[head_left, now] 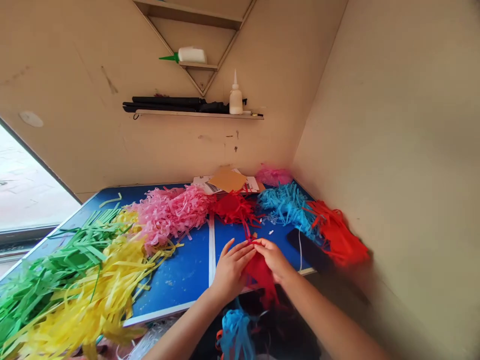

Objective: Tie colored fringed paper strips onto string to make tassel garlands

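Observation:
My left hand (232, 267) and my right hand (273, 257) meet over the near edge of a blue table with a white centre line (180, 270). Their fingertips pinch the top of a bunch of red paper strips (261, 275), which hangs down below them past the table edge. Just beyond my hands lies a heap of red strips (234, 207). A heap of sky-blue strips (288, 210) sits to its right, and a heap of pink strips (168, 215) to its left.
Green strips (48, 265) and yellow strips (86, 285) spill over the left table edge. Red strips (337, 235) and a black flat object (309, 250) lie at right, against a beige wall (393, 125). Blue strips (236, 335) lie below the table edge. Cardboard and papers (227, 181) sit at the back.

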